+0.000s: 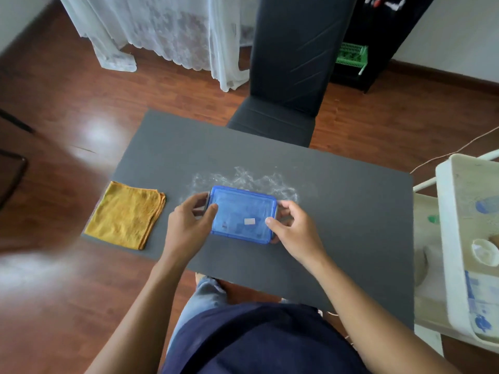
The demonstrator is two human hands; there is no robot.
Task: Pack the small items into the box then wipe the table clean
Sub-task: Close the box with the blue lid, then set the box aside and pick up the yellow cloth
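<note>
Box [243,214], lid on, lay at frame centre, long axis left-right, left hand [189,225] and right hand [293,229] grasping its short ends, cloth [125,214] nearer the left.

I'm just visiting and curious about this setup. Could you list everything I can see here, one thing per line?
Blue translucent plastic box with lid: one, blue, middle of the table, held at both ends.
Folded yellow cloth: one, mustard yellow, left end of the table, lying flat, untouched.
White powdery smear: one patch, white, on the table just behind the box.
Dark grey rectangular table: one, grey, centre of view.
Black padded chair: one, black, at the table's far side.
White lace curtain: one, white, hanging to the floor at the back.
White plastic tray: one, off-white, right of the table.
Left hand: grips the box's left end.
Right hand: grips the box's right end.
</note>
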